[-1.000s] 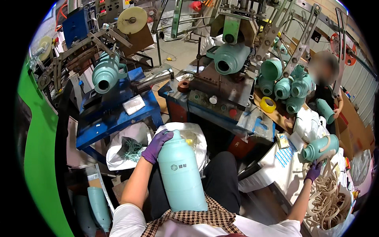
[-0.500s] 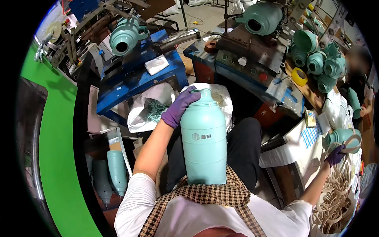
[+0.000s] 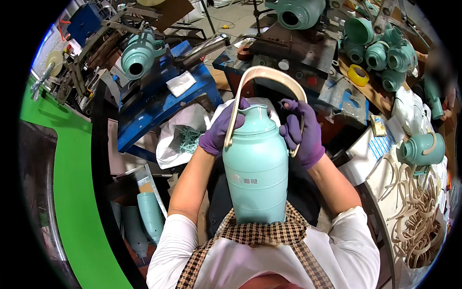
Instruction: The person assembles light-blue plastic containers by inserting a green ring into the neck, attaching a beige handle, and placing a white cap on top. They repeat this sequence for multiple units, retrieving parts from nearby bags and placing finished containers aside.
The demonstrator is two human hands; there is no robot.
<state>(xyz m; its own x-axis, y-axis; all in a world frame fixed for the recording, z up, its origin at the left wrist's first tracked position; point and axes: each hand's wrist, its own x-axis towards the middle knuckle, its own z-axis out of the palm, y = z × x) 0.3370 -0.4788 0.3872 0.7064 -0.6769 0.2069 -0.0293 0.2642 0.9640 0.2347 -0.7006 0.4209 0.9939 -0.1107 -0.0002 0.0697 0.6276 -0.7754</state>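
A pale green thermos flask body stands upright on my lap against the checked apron, its spouted neck at the top. An arched beige plastic handle spans above the neck, its two ends coming down on either side of the flask's shoulder. My left hand, in a purple glove, is closed around the handle's left arm, beside the neck. On the other side my right hand, gloved in purple too, has its fingers curled about the handle's right arm. Some of the left fingers are hidden behind the handle and neck.
Loose beige handles lie heaped at the right, with a handled flask behind them. Several green flask parts crowd the far right bench near yellow tape. A blue metal stand and a white sack are ahead left.
My right hand has come from the right-hand table to the flask, bringing a beige handle. My left hand has shifted from the flask's top to the handle's left side.
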